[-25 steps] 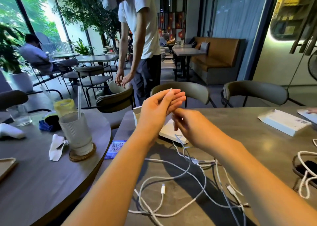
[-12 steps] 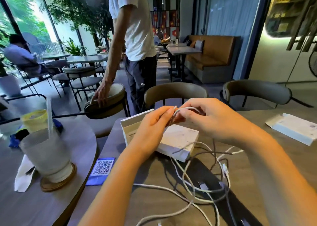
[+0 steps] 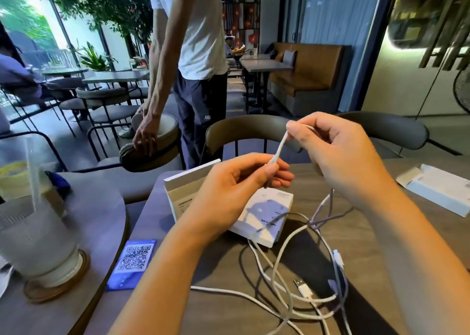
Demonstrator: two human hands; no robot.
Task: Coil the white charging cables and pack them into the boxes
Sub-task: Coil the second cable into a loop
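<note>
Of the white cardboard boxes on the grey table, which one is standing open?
The white box directly under the left hand: its lid flap is raised at the far-left edge. The flat white box at the far right lies closed.

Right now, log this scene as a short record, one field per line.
left hand: pinches one end of the white cable
right hand: holds the same cable higher up
cable state: short stretch taut between the hands, not yet coiled
loose cables: tangled on the table
open white box: under the left hand, no cable seen inside
second box: far right
drink glass: left table, on a coaster
</note>
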